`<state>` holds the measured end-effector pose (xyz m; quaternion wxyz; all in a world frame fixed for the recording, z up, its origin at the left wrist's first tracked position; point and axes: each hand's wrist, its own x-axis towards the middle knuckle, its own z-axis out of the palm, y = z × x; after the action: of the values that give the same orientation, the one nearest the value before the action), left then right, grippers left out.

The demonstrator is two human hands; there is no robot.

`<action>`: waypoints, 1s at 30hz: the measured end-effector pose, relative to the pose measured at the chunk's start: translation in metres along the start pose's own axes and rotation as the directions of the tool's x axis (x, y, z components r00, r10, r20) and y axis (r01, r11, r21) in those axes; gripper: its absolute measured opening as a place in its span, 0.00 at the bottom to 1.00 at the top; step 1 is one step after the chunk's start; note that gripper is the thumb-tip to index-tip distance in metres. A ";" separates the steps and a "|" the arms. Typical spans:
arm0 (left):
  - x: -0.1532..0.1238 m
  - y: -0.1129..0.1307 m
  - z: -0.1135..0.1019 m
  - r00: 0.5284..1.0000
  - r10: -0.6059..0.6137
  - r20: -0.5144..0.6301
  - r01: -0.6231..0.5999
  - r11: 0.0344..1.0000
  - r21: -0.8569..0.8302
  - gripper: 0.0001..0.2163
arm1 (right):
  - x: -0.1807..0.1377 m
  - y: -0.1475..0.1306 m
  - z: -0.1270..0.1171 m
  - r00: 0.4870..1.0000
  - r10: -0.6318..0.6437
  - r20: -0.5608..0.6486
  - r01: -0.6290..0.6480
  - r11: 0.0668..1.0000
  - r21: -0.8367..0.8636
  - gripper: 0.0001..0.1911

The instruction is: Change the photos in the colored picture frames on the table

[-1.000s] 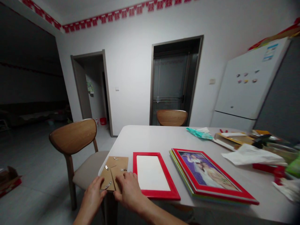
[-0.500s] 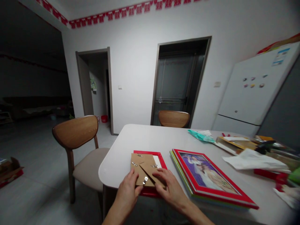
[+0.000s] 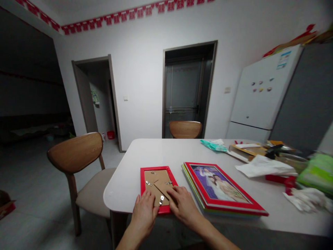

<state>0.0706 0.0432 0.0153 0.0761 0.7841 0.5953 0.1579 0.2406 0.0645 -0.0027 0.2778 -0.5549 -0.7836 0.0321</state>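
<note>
A small red picture frame (image 3: pixel 143 181) lies face down at the table's near edge. Its brown backing board (image 3: pixel 159 177) sits inside the red rim, with several metal clips and a dark slanted strut slit on it. My left hand (image 3: pixel 144 212) is closed on the frame's lower left corner, fingers over the board and thumb by the near edge. At the lower right, my right hand (image 3: pixel 185 205) has bent fingers pressed on the board and rim, hiding that corner. A stack of larger frames, topped by a red-framed photo (image 3: pixel 221 184), lies right of my hands.
The white table (image 3: pixel 127 173) has a rounded left corner. Along its right side are a teal packet (image 3: pixel 213 146), white paper (image 3: pixel 264 166), a green package (image 3: pixel 316 173) and white gloves (image 3: pixel 308 199). Wooden chairs stand at the left (image 3: pixel 75 152) and far side (image 3: pixel 185 129).
The backing board, earlier lying askew over the frame with white showing beside it, now sits within the red rim. Both hands stay at its near corners. My view has turned slightly right.
</note>
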 end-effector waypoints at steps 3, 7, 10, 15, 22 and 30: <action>-0.002 0.001 0.001 1.000 0.019 0.001 -0.019 1.000 -0.019 0.16 | 0.005 -0.001 0.003 0.998 0.056 -0.018 -0.056 0.998 0.000 0.15; -0.005 0.001 0.000 0.998 0.060 -0.009 -0.060 0.997 -0.050 0.12 | 0.011 -0.005 0.003 0.998 0.066 -0.006 -0.066 0.998 -0.018 0.14; -0.007 0.000 -0.003 0.997 0.073 -0.004 -0.073 0.994 -0.078 0.11 | 0.011 -0.008 -0.003 0.999 0.019 0.049 -0.016 0.999 -0.046 0.12; -0.011 -0.007 -0.003 0.996 0.081 -0.026 -0.084 0.986 -0.147 0.09 | 0.005 -0.008 -0.013 0.992 -0.077 0.096 0.082 0.995 -0.053 0.13; -0.007 -0.016 0.009 0.996 0.078 -0.044 -0.084 0.982 -0.168 0.19 | 0.002 -0.015 -0.007 0.967 -0.226 0.117 0.231 0.972 -0.038 0.12; -0.007 -0.019 0.014 0.992 0.083 -0.095 -0.099 0.980 -0.174 0.20 | 0.002 -0.028 -0.012 0.922 -0.335 0.193 0.345 0.938 -0.022 0.11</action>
<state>0.0560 0.0427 -0.0045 0.1125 0.7929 0.5451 0.2479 0.2224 0.0523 0.0184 0.1893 -0.4124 -0.8910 0.0135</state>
